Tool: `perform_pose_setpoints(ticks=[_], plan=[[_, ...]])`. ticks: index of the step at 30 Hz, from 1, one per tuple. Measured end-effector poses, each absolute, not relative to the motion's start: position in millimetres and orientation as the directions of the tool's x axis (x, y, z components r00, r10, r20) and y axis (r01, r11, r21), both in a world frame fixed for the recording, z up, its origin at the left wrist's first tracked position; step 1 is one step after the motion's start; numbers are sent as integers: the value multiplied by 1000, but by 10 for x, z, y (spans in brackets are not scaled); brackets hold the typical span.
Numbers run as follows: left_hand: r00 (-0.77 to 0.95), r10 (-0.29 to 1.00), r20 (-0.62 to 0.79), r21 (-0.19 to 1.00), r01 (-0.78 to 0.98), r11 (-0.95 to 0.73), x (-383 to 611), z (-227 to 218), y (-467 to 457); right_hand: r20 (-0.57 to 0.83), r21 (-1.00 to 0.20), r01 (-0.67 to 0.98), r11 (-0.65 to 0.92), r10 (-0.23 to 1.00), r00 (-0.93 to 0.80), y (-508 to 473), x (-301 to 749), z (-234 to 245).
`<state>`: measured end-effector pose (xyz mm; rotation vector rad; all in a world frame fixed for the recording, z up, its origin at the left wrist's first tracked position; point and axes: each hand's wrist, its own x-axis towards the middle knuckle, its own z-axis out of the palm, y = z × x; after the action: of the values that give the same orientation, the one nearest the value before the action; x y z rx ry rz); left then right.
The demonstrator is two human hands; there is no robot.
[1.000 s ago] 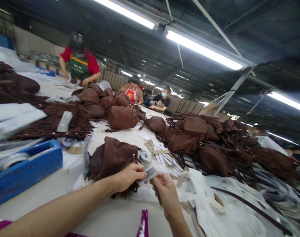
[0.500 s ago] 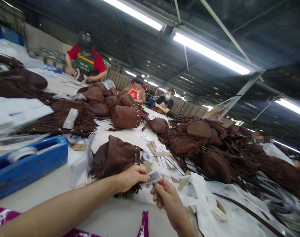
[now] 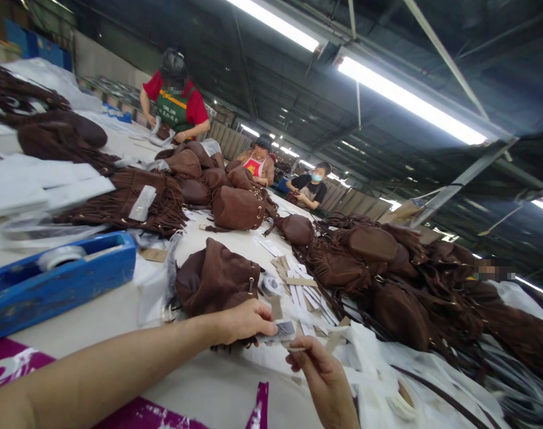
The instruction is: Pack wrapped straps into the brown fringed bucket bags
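My left hand (image 3: 245,320) pinches a small greyish, see-through plastic packet (image 3: 286,330) between thumb and fingers. Just to its right, my right hand (image 3: 320,370) is closed with the fingertips on a thin, flat tan piece (image 3: 295,349), too small to name surely. The two hands are close together but apart. Right behind my left hand lies a brown suede drawstring bag (image 3: 222,275) with metal eyelets; my forearm and hand cover its lower part. Paper strips and tan card pieces (image 3: 300,282) are scattered beyond my right hand.
A blue tape dispenser (image 3: 61,280) stands at the left. Brown fringed bags (image 3: 370,250) are heaped at the right, with more bags (image 3: 236,207) down the table's middle. White wrapping (image 3: 374,369) and a tape roll (image 3: 403,402) lie at right front. Co-workers stand along the far side.
My right hand has drawn slightly away from the packet, and the tan piece now shows at its fingertips. The packet stays in my left hand. The view has shifted a little left.
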<state>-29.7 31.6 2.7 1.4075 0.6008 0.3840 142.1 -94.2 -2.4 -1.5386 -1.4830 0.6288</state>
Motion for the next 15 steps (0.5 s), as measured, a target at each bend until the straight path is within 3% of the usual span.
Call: perform_pose_setpoints(ticks=[3, 5, 12, 15], plan=[[842, 521, -139, 990, 127, 59, -317, 51, 295, 445, -629, 748, 212, 887, 123, -849, 1414, 58], [876, 473, -95, 993, 117, -18, -325, 50, 296, 465, -585, 776, 237, 882, 82, -807, 1396, 75], [896, 437, -79, 975, 161, -155, -334, -28, 360, 413, -737, 632, 238, 899, 143, -734, 1324, -86], [862, 498, -98, 966, 203, -161, -329, -4, 321, 400, -804, 551, 223, 888, 225, -694, 1299, -169]])
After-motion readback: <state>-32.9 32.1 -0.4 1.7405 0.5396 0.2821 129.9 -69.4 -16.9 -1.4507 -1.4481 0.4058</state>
